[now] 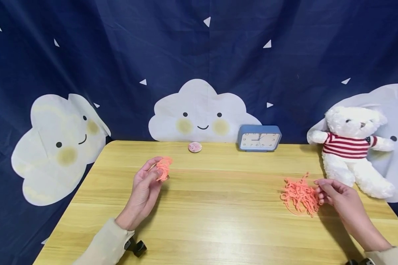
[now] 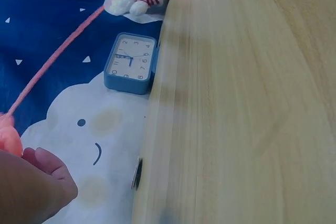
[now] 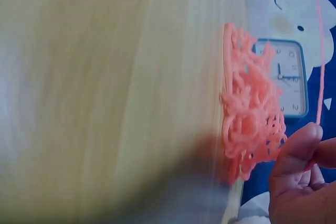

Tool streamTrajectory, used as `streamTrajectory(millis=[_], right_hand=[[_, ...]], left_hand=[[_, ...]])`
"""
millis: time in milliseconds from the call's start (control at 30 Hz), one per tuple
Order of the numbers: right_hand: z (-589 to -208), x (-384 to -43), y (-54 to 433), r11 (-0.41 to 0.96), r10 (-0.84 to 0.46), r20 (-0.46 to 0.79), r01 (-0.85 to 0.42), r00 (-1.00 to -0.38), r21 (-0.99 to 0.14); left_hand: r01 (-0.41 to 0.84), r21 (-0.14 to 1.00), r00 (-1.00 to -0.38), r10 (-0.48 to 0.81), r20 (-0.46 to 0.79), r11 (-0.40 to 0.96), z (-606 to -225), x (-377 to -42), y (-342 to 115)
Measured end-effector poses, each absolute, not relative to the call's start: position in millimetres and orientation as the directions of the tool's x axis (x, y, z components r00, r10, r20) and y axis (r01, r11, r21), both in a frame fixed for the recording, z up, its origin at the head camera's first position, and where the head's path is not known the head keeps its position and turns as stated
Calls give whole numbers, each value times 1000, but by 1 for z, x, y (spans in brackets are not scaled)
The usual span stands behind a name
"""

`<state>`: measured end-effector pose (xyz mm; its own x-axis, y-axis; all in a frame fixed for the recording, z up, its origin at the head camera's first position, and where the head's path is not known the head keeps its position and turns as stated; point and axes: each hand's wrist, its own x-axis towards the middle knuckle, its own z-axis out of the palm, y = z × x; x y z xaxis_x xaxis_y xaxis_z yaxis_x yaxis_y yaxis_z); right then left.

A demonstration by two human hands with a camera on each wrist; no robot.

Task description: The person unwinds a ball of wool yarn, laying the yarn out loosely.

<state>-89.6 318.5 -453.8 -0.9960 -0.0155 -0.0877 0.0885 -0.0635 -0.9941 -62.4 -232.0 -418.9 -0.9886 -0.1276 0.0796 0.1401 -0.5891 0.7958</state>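
Observation:
My left hand [image 1: 145, 191] grips a small wound bundle of coral yarn [image 1: 164, 169] between thumb and fingers, raised over the left side of the table. On the right, my right hand [image 1: 344, 202] pinches a strand of the same yarn [image 3: 321, 61] between thumb and forefinger. That strand runs stretched from one hand to the other, and shows as a straight line [image 2: 59, 53] in the left wrist view. Just left of my right hand, a loose, curly yarn pile [image 1: 300, 195] lies on the wood.
A blue desk clock [image 1: 259, 138] stands at the back edge of the wooden table [image 1: 199, 228]. Left of it sits a small round pink item [image 1: 195, 147]. A white teddy bear [image 1: 348, 151] in a striped shirt sits behind my right hand. A dark blue cloud-print curtain [image 1: 185, 44] hangs behind.

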Motion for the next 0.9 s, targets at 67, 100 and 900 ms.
streamTrajectory(millis=[67, 100, 900], right_hand=[[-454, -91, 323, -28, -2, -109, 109, -994, -994], [-454, -92, 325, -15, 4, -115, 115, -993, -993], [-455, -106, 331, 341, -126, -239, 184, -963, -922]], left_hand=[[137, 799, -988, -133, 72, -586, -419, -62, -232], [136, 799, -988, -135, 69, -586, -419, -62, -232], [147, 807, -989, -86, 119, -572, -421, -63, -234]])
